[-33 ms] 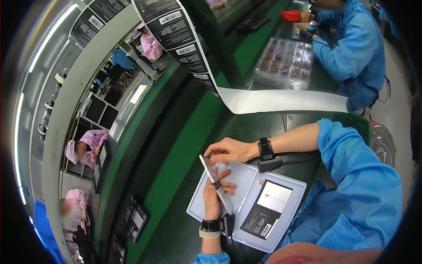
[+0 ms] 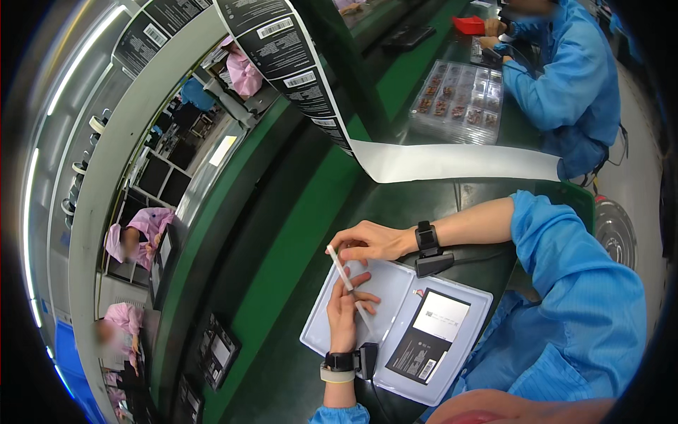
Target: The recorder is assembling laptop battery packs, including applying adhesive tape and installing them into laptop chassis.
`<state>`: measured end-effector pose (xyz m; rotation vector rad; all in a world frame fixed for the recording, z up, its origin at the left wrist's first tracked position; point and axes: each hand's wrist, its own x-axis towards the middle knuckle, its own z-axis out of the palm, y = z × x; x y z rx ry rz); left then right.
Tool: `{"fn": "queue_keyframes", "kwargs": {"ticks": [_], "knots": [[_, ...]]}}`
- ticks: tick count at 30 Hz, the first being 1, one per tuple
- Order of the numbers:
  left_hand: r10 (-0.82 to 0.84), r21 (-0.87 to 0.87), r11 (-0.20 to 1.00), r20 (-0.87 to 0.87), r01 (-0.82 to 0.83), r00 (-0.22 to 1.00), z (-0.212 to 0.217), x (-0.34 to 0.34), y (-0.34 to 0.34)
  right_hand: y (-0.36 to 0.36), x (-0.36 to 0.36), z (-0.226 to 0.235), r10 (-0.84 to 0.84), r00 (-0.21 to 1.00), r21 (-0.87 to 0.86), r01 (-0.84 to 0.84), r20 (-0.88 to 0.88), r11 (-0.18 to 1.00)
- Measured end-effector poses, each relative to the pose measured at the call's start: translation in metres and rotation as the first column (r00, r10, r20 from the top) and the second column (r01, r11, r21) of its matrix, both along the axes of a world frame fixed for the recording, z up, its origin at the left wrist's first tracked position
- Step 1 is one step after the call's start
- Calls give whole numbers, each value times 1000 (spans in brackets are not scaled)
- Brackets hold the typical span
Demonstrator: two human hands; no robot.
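My left hand (image 2: 343,314) comes up from the bottom edge, its fingers curled around a thin, flat, pale slab (image 2: 340,267) seen almost edge-on. At the slab's upper end my right hand (image 2: 371,241) grips it between thumb and fingers. The slab is tilted over a shallow white plastic tray (image 2: 388,283), and its lower end is hard to make out. In the tray's right half lies a black-and-white printed label card (image 2: 417,353). Black watch-like straps with small boxes sit on both wrists.
A strip of black labels (image 2: 296,71) hangs down and runs into a white backing strip (image 2: 452,161). Behind it stands a clear compartment box (image 2: 459,102) of small parts, beside a co-worker in blue (image 2: 565,78). Black flat devices (image 2: 217,351) lie on the green line.
The slab has turned from showing some of its face to nearly edge-on, and its upper end has shifted slightly right and up. Both hands stay almost in place.
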<state>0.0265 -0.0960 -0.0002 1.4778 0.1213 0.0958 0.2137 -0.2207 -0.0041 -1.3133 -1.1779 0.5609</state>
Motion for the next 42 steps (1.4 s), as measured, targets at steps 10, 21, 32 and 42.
{"fn": "queue_keyframes", "kwargs": {"ticks": [10,21,32,42], "knots": [[283,-158,945,-49,-287,958,-2,7,-6,3,18,-11,98,874,50,-84,-476,995],[309,-373,877,-45,-303,950,9,5,-4,7,27,-12,-92,708,17,145,-701,989],[527,-535,701,-56,-471,848,3,10,3,6,23,-15,30,902,67,-1,-431,998],[413,-453,795,-83,-404,907,17,8,-6,7,19,-11,-98,946,-14,98,-308,995]]}}
